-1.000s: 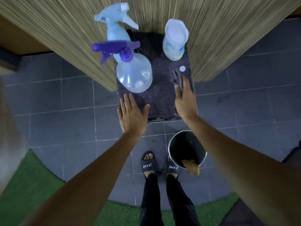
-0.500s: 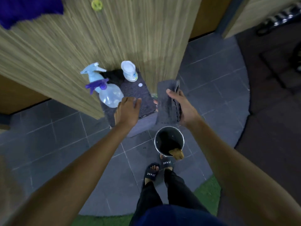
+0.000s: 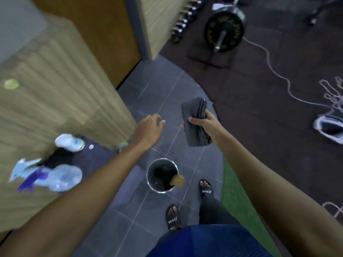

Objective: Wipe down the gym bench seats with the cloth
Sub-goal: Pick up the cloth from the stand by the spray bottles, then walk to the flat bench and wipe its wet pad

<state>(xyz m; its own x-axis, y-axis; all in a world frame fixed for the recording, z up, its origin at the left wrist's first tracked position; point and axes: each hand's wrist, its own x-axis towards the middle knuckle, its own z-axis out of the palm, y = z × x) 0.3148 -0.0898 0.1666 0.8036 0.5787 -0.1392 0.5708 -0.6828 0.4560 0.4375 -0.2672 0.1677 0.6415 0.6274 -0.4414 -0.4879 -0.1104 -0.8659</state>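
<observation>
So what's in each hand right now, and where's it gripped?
The right hand holds the folded dark cloth around its middle, thumb across the front. The left hand is open, holding nothing.

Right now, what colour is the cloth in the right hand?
Dark grey, seen in the head view: the cloth in the right hand.

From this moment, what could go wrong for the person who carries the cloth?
Three risks, as I judge them:
1. The metal bucket stands just ahead of the sandalled feet; a careless step might kick it over.
2. Loose rope lies across the dark gym floor and may catch open sandals.
3. The right hand holds the folded cloth near one edge, so it could unfold or slip.
</observation>
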